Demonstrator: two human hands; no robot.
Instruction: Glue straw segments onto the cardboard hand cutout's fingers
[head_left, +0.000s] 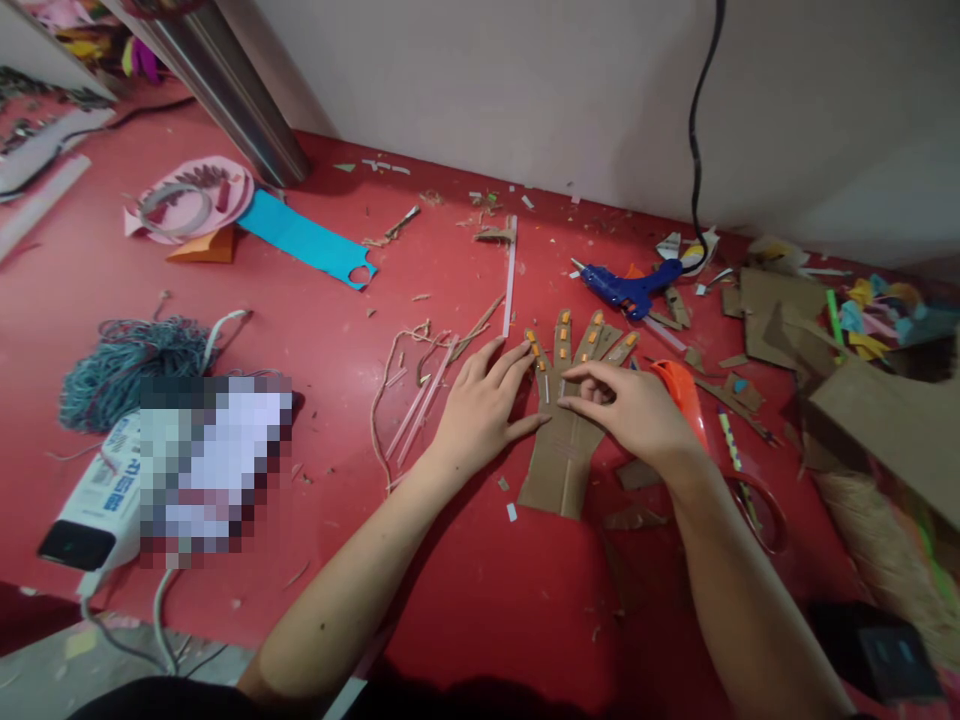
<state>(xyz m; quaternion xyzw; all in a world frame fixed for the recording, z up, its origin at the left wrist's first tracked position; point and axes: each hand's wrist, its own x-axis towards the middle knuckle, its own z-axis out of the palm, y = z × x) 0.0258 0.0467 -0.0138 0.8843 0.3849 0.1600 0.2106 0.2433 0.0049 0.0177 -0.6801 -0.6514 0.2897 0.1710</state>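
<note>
A brown cardboard cutout of a hand (551, 480) lies on the red table, with small orange straw pieces (564, 335) along its fingers. Short pale straw pieces sit on its palm. My left hand (484, 400) rests flat at the cutout's left edge, fingers spread, its thumb touching the cardboard. Over the palm of the cutout, my right hand (637, 405) pinches a short clear straw piece (562, 388) between thumb and index finger. Longer pale straws (424, 400) and brown string (377, 400) lie left of my left hand.
Behind the cutout lies a blue glue gun (622, 290), its black cord rising along the wall. Orange-handled scissors (679, 390) and cardboard scraps (780, 310) are at right. At left are grey-blue yarn (139, 370), a blurred phone (221, 460), a tape roll (176, 210) and a metal post (232, 95).
</note>
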